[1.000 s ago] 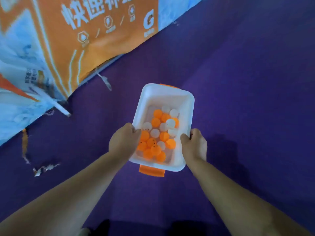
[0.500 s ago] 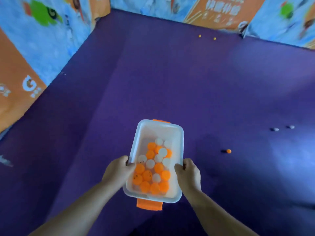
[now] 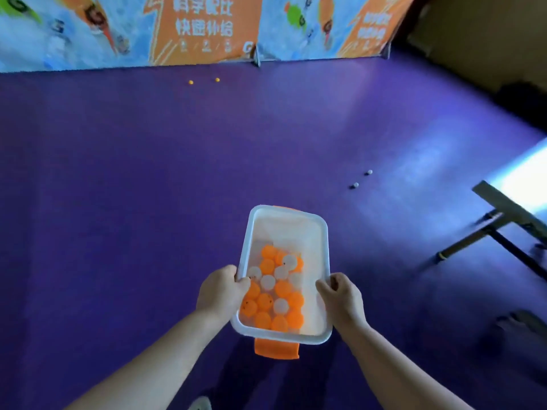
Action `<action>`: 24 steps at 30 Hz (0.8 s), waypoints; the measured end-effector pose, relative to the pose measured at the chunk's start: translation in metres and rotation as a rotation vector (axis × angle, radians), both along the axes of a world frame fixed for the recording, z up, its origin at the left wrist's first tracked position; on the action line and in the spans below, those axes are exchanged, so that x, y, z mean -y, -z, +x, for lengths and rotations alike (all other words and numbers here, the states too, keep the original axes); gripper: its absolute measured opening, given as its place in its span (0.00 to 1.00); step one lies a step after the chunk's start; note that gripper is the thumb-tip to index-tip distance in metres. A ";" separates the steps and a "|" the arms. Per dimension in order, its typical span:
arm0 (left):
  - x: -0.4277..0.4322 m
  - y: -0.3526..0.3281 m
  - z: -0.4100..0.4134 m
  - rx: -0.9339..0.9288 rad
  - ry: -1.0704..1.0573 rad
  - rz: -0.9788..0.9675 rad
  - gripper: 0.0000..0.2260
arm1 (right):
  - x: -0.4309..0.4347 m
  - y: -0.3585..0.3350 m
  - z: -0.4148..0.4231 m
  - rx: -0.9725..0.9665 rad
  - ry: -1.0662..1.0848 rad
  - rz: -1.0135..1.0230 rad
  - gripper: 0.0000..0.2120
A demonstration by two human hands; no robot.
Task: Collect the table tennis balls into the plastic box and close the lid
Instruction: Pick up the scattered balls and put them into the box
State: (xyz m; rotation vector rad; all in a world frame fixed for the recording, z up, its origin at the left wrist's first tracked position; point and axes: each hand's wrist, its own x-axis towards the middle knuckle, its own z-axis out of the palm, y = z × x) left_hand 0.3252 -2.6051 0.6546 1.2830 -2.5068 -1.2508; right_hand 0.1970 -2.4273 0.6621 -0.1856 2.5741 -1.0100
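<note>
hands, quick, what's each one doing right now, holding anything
left hand: grips the left rim of the plastic box.
right hand: grips the right rim of the same box.

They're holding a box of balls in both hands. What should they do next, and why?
Probably walk the plastic box toward the two white balls on the purple floor, ahead to the right. They look the nearest loose ones; two orange balls lie farther off by the banner wall.

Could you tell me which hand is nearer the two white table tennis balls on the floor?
Right. The right hand grips the clear plastic box's rim toward the white balls; the left hand grips the opposite rim.
</note>
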 end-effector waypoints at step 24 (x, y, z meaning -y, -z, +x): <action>0.091 0.071 -0.454 0.168 0.058 0.000 0.13 | 0.028 0.074 -0.440 0.309 0.272 -0.060 0.07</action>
